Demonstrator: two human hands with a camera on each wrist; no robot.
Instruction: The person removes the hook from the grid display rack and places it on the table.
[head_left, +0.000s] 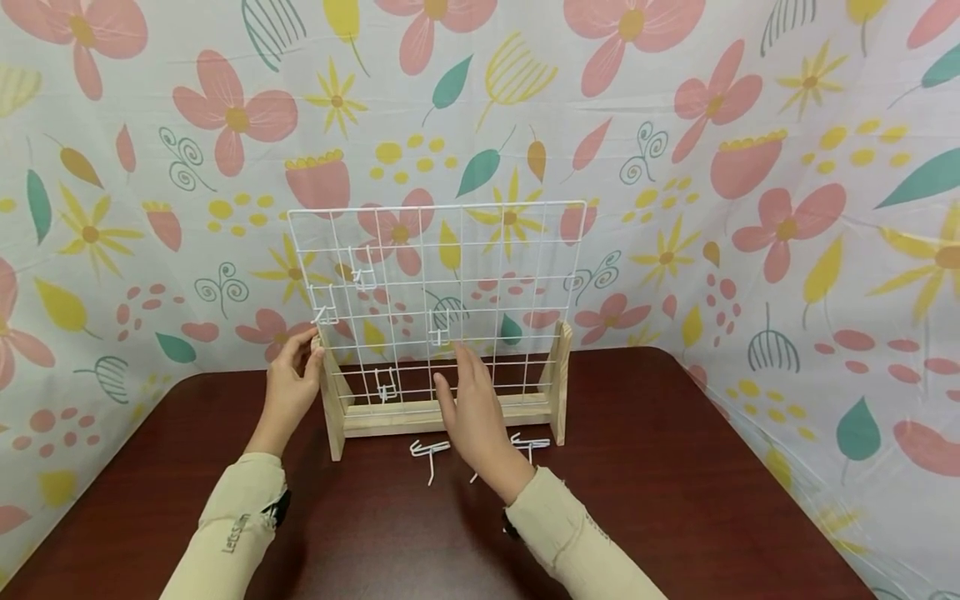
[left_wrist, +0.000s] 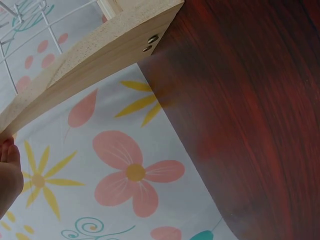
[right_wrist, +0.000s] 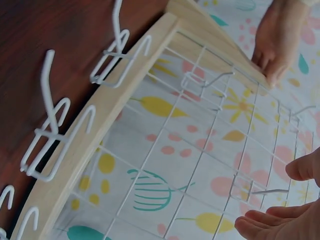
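A white wire grid panel [head_left: 480, 287] stands upright in a wooden stand [head_left: 450, 414]. My left hand [head_left: 291, 379] holds the upper end of the stand's left upright [head_left: 331, 408], its fingertips at the wood's edge in the left wrist view. My right hand [head_left: 476, 412] is in front of the grid with fingers extended and nothing gripped. In the right wrist view, a white wire hook [right_wrist: 270, 191] on the grid points out between that hand's thumb and fingers. Other hooks hang on the grid, including an upper one [head_left: 363, 277] and a lower one [head_left: 386, 390].
Loose white hooks lie on the dark brown table [head_left: 375, 533] before the stand, one left of my right wrist [head_left: 430, 451] and another hook [head_left: 530, 444] behind it. A flower-patterned curtain [head_left: 480, 117] rises behind the table and along its sides.
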